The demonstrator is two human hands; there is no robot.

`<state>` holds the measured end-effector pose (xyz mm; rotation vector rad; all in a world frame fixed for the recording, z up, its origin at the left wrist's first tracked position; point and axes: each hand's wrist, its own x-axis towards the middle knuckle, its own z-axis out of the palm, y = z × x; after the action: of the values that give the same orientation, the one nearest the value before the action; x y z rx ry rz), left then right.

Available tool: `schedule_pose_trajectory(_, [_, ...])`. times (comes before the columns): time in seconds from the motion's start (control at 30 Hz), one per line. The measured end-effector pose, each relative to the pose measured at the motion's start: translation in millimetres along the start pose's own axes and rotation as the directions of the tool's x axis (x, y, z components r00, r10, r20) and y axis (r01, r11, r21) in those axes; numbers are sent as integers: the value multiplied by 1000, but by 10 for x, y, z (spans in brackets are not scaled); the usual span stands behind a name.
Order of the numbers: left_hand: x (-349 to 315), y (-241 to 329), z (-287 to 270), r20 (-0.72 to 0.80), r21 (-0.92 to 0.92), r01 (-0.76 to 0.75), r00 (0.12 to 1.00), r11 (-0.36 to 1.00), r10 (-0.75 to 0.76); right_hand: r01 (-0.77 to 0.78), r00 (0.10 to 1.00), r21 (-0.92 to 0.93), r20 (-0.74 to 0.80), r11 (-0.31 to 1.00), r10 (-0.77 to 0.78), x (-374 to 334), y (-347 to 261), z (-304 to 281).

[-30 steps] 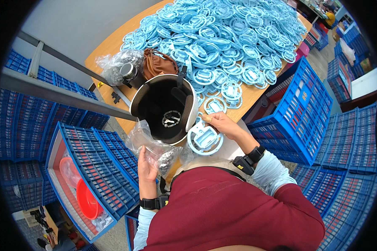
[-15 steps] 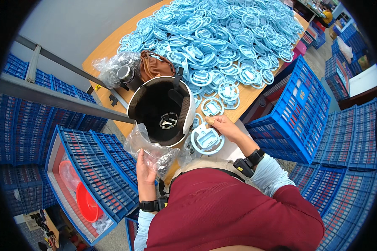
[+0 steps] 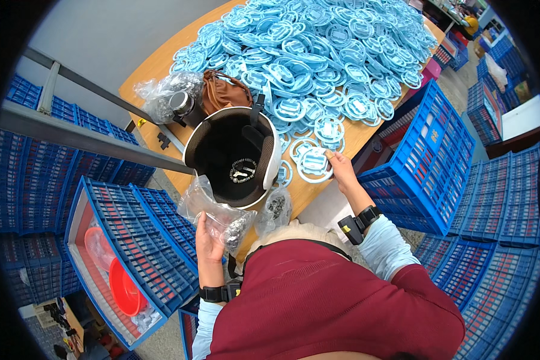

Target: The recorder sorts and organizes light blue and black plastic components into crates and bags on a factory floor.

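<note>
My left hand [image 3: 209, 241] is closed on a clear plastic bag [image 3: 215, 211] of small dark metal parts, held low beside the helmet. My right hand [image 3: 344, 172] pinches the right edge of a light blue round plastic part [image 3: 314, 161], a ring with a rectangular frame inside. This part is over the near edge of a big pile of similar blue parts [image 3: 318, 60], overlapping one of them. Between my hands stands an upturned white helmet [image 3: 274, 165] with a dark lining; a beaded loop [image 3: 242, 171] lies inside. Another clear bag of small parts [image 3: 276, 210] rests against its near side.
A thermos [image 3: 186, 108], a brown bag [image 3: 225, 93] and crumpled plastic [image 3: 162, 93] sit behind the helmet on the wooden table [image 3: 141, 78]. Blue crates [image 3: 423, 156] flank the table. A metal rail [image 3: 90, 135] crosses at left. Red bowls [image 3: 126, 288] lie in a near-left crate.
My right hand has moved away from me and to the right, carrying the blue part from beside the helmet to the pile's near edge. My left hand and its bag stay put.
</note>
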<state>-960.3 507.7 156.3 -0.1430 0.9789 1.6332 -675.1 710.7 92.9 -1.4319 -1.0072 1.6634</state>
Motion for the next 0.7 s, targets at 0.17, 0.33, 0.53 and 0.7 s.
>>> schedule_pose_trajectory(0.17, [-22, 0, 24, 5, 7, -6, 1000, 1000, 6, -96, 995, 4, -24, 995, 96, 80, 198, 24])
schedule_pose_trajectory(0.33, [-25, 1, 33, -2, 23, -20, 1000, 1000, 20, -168, 986, 15, 0, 986, 168, 156, 332, 85])
schedule_pose_trajectory(0.53, [2, 7, -5, 5, 25, -18, 1000, 1000, 18, -183, 982, 35, 43, 982, 181, 171, 333, 53])
schedule_pose_trajectory(0.7, [40, 4, -58, -16, 31, -22, 1000, 999, 23, -175, 984, 85, 56, 981, 171, 161, 357, -14])
